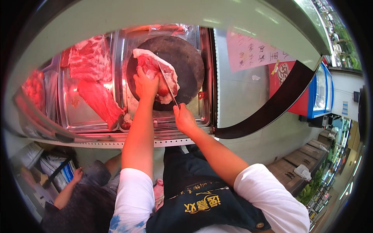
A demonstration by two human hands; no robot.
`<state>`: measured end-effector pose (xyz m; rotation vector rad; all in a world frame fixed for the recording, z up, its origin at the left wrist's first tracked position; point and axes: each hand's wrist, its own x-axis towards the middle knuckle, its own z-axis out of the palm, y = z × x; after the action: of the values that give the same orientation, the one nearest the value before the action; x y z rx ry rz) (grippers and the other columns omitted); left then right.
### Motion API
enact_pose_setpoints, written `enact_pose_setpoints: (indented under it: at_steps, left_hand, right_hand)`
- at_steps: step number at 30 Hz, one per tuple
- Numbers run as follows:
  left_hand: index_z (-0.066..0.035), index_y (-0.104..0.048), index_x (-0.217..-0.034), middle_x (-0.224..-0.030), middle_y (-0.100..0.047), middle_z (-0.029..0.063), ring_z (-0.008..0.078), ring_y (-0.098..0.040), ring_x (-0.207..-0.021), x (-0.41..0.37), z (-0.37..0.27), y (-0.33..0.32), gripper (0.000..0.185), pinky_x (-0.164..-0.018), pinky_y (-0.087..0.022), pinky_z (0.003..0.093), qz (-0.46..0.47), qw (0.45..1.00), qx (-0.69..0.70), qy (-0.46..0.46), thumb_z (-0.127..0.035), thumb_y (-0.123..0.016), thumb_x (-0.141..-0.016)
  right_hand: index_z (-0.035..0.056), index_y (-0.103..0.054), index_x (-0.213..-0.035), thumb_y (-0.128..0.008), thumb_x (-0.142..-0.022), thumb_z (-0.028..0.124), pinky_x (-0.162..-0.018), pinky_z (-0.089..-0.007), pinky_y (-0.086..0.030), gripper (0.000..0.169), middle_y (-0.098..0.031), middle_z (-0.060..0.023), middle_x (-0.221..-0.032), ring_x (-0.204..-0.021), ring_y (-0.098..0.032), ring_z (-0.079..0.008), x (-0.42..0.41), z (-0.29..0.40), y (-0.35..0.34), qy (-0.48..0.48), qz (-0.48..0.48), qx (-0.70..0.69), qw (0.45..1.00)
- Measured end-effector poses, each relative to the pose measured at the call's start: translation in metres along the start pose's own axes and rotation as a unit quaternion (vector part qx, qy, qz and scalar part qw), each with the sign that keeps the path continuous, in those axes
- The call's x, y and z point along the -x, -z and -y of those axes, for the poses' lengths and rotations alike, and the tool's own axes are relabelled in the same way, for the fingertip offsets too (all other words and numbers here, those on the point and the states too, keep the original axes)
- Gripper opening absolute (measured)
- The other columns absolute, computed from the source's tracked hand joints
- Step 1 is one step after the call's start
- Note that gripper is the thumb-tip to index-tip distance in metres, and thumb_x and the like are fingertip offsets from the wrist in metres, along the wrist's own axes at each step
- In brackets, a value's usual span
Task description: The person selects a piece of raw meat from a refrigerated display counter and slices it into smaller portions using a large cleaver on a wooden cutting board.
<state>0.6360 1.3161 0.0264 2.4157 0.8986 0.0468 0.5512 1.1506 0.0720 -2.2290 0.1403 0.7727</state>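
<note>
A piece of raw meat with a thick pale rim of fat (172, 71) lies on a round dark chopping block (189, 67), which stands in a metal tray. My left hand (147, 83) presses on the left side of the meat, fingers on the red flesh. The handle of a knife is in my right hand (184, 118), at the near edge of the block. The knife's blade (166, 80) runs slantwise up and left across the meat; whether it has cut in, I cannot tell. My right fingers hide most of the handle.
Left of the block, a metal tray (70, 116) holds a slab of ribs (90, 59) and a long cut of meat (100, 102). The case's pale upper panel (163, 11) curves beyond the block. Another person (84, 198) is at the lower left. A perforated metal edge (172, 142) runs in front of me.
</note>
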Motion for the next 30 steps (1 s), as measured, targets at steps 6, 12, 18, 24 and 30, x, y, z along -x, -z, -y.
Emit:
enact_pose_setpoints:
  at_steps: [6, 12, 18, 24, 30]
  left_hand:
    - [-0.010, -0.042, -0.127, -0.111, -0.050, 0.0197, 0.0402, -0.054, -0.104, -0.004, -0.002, -0.002, 0.064, -0.082, -0.047, 0.0489, 0.001, 0.999, 0.028, -0.027, -0.035, -0.072, -0.076]
    - [-0.006, -0.054, -0.119, -0.116, -0.056, 0.0229, 0.0423, -0.055, -0.104, 0.004, -0.006, 0.010, 0.049, -0.084, -0.047, 0.0494, 0.062, 0.991, 0.117, 0.035, -0.036, -0.064, -0.081]
    - [-0.006, -0.045, -0.127, -0.113, -0.052, 0.0246, 0.0443, -0.053, -0.102, -0.004, 0.018, -0.015, 0.057, -0.084, -0.045, 0.0500, -0.006, 0.979, 0.165, -0.119, -0.029, -0.068, -0.079]
    - [-0.006, -0.040, -0.129, -0.110, -0.050, 0.0235, 0.0432, -0.052, -0.103, -0.001, 0.028, -0.023, 0.063, -0.085, -0.044, 0.0492, -0.022, 0.992, 0.117, -0.046, -0.028, -0.070, -0.078]
    - [-0.005, -0.040, -0.130, -0.115, -0.050, 0.0243, 0.0431, -0.051, -0.107, 0.006, 0.004, -0.018, 0.064, -0.087, -0.044, 0.0478, 0.057, 0.995, 0.083, -0.022, -0.031, -0.070, -0.079]
  right_hand:
    - [-0.0039, -0.049, -0.099, -0.041, -0.099, 0.035, -0.074, -0.0550, -0.043, 0.040, -0.060, -0.0327, -0.087, -0.087, -0.056, -0.0516, -0.024, 0.018, -0.010, 0.005, -0.036, 0.021, 0.999]
    - [-0.0035, -0.051, -0.115, -0.042, -0.097, 0.037, -0.084, -0.0502, -0.045, 0.045, -0.061, -0.0309, -0.102, -0.100, -0.056, -0.0480, -0.074, 0.051, 0.003, -0.007, -0.016, -0.008, 1.000]
    - [0.0042, -0.056, -0.119, -0.049, -0.092, 0.026, -0.084, -0.0431, -0.047, 0.035, -0.062, -0.0226, -0.110, -0.100, -0.059, -0.0363, -0.153, 0.036, -0.023, 0.243, -0.076, 0.070, 0.964]
    - [0.0032, -0.054, -0.115, -0.046, -0.091, 0.021, -0.079, -0.0442, -0.048, 0.031, -0.061, -0.0245, -0.103, -0.094, -0.060, -0.0375, -0.104, 0.061, 0.005, 0.134, 0.056, 0.131, 0.981]
    - [0.0019, -0.052, -0.112, -0.046, -0.092, 0.017, -0.079, -0.0508, -0.047, 0.026, -0.055, -0.0287, -0.101, -0.092, -0.058, -0.0471, -0.019, 0.012, 0.025, -0.070, 0.062, 0.071, 0.993]
